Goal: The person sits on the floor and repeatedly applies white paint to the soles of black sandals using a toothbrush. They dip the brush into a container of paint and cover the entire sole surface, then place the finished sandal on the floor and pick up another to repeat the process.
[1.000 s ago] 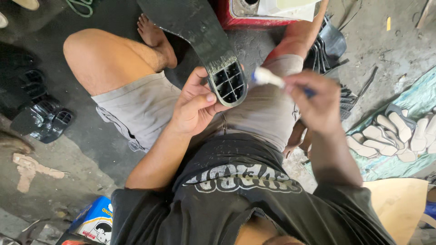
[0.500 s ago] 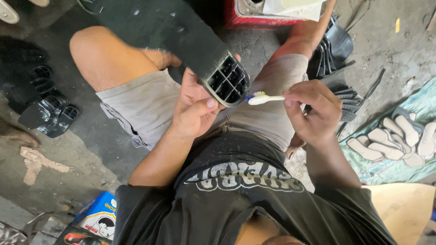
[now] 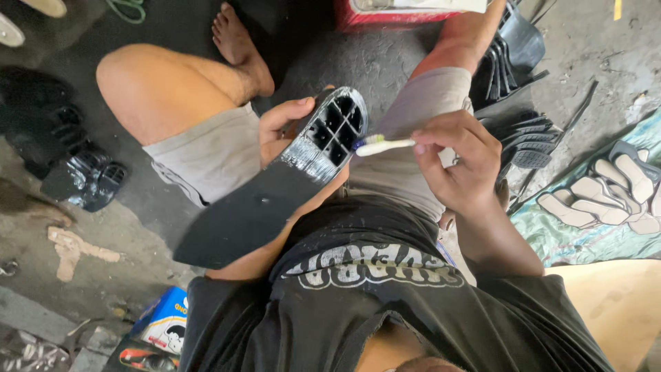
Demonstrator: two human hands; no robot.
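Observation:
My left hand [image 3: 289, 131] grips a black shoe sole [image 3: 275, 196] near its heel, underside up over my lap. The heel end shows a grid of hollow cells [image 3: 337, 127] with a shiny wet band beside them. My right hand [image 3: 454, 162] holds a white toothbrush [image 3: 382, 145] level, its bristle tip touching the edge of the heel cells. The toe end of the sole points toward my lower left.
A pile of black soles [image 3: 69, 158] lies on the concrete floor at left. More black soles [image 3: 523, 131] are stacked by my right knee. Pale insole pieces [image 3: 606, 193] rest on a teal sheet at right. A red box [image 3: 406, 14] stands ahead, and small cartons [image 3: 162, 324] sit at lower left.
The sole has been swung round: its toe end pointed away up-left and now points toward me at lower left. The toothbrush stays at the heel cells.

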